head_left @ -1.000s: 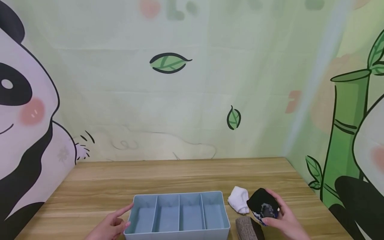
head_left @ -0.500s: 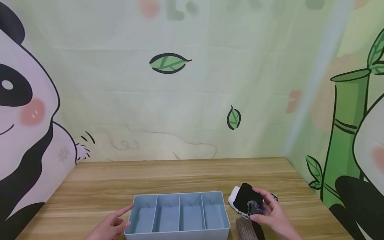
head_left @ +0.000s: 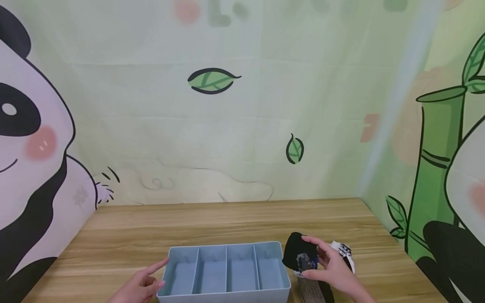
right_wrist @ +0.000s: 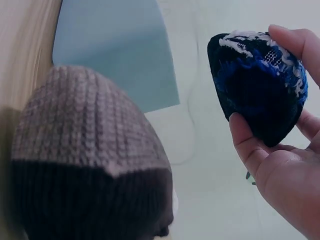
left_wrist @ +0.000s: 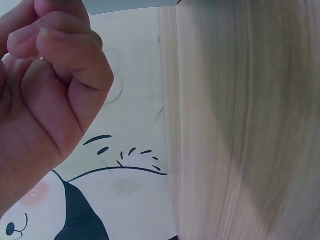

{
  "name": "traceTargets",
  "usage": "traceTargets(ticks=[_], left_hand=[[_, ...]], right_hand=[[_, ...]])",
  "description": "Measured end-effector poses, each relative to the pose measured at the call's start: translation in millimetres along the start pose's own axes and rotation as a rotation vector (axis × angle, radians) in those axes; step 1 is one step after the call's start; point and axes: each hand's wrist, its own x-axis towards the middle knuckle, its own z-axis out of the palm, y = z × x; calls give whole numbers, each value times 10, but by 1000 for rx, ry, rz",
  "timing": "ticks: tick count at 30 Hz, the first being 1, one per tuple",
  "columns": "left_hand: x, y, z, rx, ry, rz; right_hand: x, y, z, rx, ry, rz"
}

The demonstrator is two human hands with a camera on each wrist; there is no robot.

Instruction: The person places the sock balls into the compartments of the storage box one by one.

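Observation:
In the head view my right hand point(head_left: 329, 263) grips a folded black sock point(head_left: 293, 250) between thumb and fingers, raised beside the box's right end. Its blue and white inner side faces the right wrist camera. A grey-brown rolled sock point(head_left: 310, 290) with a dark part lies below that hand; it looms large in the right wrist view. The white sock is hidden behind the black one. My left hand point(head_left: 138, 284) rests at the left end of a blue-grey box point(head_left: 223, 296), index finger straight against its rim, other fingers bent.
Three thin dividers split the box lengthwise, and its compartments show bare floors. A black-and-white patterned sock point(head_left: 342, 251) lies behind my right hand. Past the wooden table's point(head_left: 227, 221) back edge hangs a panda-print cloth point(head_left: 242, 139).
My right hand has carried the black sock leftward, from right of the white sock to the box's right edge, uncovering the patterned sock behind. The left hand and box stay in place.

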Motion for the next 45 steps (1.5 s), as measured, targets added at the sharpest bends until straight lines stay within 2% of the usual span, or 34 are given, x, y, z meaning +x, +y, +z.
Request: traceTargets(ticks=[5,11,27,33,45], left_hand=[[7,-8,-4,-3,-12,0],[14,-14,-11,0,-15,-12],[23,-14,-22,-10,-36,16],[18,-17,-24,-18,-37,3],[9,-12,-14,-23,-30,2]], right_hand=[[45,17,56,-9,-13,21],[107,56,139,-49,-45,-34],[220,159,310,-168,-177,-66],[259,188,383,-249,-182,-114],[331,220,491,-363,-205,-80]])
